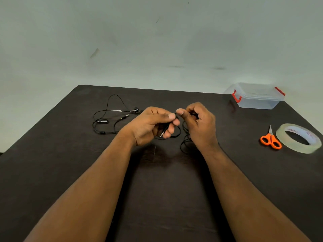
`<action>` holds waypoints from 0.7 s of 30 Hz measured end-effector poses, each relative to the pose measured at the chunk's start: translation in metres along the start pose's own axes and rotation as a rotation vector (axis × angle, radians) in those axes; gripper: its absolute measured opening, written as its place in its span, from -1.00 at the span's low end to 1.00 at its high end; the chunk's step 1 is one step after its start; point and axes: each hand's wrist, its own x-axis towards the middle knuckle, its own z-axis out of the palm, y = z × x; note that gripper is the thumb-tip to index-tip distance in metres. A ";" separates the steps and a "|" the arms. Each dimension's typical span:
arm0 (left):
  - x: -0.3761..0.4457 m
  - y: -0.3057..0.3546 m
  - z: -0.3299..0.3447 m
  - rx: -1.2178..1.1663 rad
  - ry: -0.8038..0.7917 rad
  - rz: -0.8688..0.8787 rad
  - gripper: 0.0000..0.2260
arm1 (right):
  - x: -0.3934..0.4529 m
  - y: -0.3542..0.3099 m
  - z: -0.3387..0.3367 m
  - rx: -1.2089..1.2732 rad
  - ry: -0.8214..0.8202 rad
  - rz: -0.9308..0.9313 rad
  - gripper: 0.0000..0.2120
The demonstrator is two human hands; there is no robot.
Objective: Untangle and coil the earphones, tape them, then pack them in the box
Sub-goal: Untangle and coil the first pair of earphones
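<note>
Both hands are raised over the middle of the dark table (166, 186), pinching a black earphone cable (183, 145). My left hand (152, 124) grips the cable near its jack plug, which pokes out below the fingers. My right hand (199, 123) pinches the same cable close by, and loose loops hang under it onto the table. A second black pair of earphones (108, 119) lies spread out to the left, untouched. The clear plastic box (257, 96) with red clips stands at the back right.
A roll of clear tape (298, 137) lies near the right edge, with small orange-handled scissors (271, 139) just left of it. A pale wall rises behind the table's far edge.
</note>
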 end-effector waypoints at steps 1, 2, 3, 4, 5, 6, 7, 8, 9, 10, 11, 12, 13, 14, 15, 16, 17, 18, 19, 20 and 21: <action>0.001 0.001 0.001 -0.099 0.003 0.035 -0.81 | 0.000 -0.001 0.001 0.004 -0.004 0.017 -0.69; 0.002 0.002 0.002 -0.212 0.010 0.075 -0.79 | -0.001 -0.001 0.002 -0.002 -0.027 0.027 -0.69; 0.003 0.003 0.002 -0.330 0.023 0.116 -0.77 | -0.002 -0.001 0.004 -0.014 -0.069 0.024 -0.73; 0.004 0.004 0.001 -0.439 0.043 0.158 -0.75 | -0.003 -0.001 0.005 -0.027 -0.118 0.011 -0.77; 0.005 0.005 -0.001 -0.532 0.070 0.205 -0.73 | -0.004 -0.001 0.008 -0.038 -0.169 -0.003 -0.82; 0.006 0.006 -0.004 -0.601 0.106 0.258 -0.72 | -0.006 -0.002 0.010 -0.042 -0.215 -0.009 -0.85; 0.007 0.006 -0.007 -0.648 0.160 0.314 -0.73 | -0.007 -0.003 0.012 -0.038 -0.256 -0.005 -0.85; 0.007 0.007 -0.010 -0.680 0.238 0.368 -0.75 | -0.008 -0.004 0.013 -0.032 -0.289 -0.001 -0.85; 0.007 0.007 -0.015 -0.700 0.336 0.413 -0.77 | -0.009 -0.005 0.015 -0.029 -0.312 -0.005 -0.84; 0.007 0.007 -0.020 -0.708 0.439 0.443 -0.79 | -0.010 -0.006 0.015 -0.031 -0.326 -0.018 -0.84; 0.007 0.007 -0.025 -0.691 0.529 0.456 -0.81 | -0.010 -0.008 0.015 -0.035 -0.330 -0.035 -0.84; 0.006 0.007 -0.029 -0.634 0.597 0.458 -0.82 | -0.009 -0.009 0.015 -0.044 -0.329 -0.055 -0.84; 0.006 0.007 -0.030 -0.525 0.643 0.445 -0.82 | -0.008 -0.010 0.015 -0.056 -0.324 -0.077 -0.84; 0.006 0.007 -0.030 -0.357 0.675 0.418 -0.82 | -0.008 -0.012 0.016 -0.071 -0.315 -0.101 -0.84; 0.006 0.006 -0.027 -0.156 0.692 0.385 -0.82 | -0.007 -0.013 0.016 -0.084 -0.296 -0.130 -0.84; 0.006 0.005 -0.022 0.037 0.684 0.356 -0.82 | -0.006 -0.014 0.016 -0.093 -0.266 -0.158 -0.85; 0.006 0.003 -0.016 0.195 0.650 0.334 -0.83 | -0.006 -0.014 0.015 -0.100 -0.229 -0.181 -0.86; 0.006 0.002 -0.011 0.307 0.599 0.313 -0.83 | -0.005 -0.014 0.013 -0.107 -0.191 -0.196 -0.87; 0.007 0.001 -0.007 0.372 0.544 0.291 -0.84 | -0.004 -0.012 0.009 -0.115 -0.156 -0.202 -0.88; 0.007 0.000 -0.004 0.393 0.499 0.269 -0.83 | -0.003 -0.010 0.005 -0.120 -0.126 -0.198 -0.89; 0.007 0.001 -0.002 0.383 0.468 0.250 -0.83 | -0.002 -0.008 0.001 -0.121 -0.103 -0.185 -0.89</action>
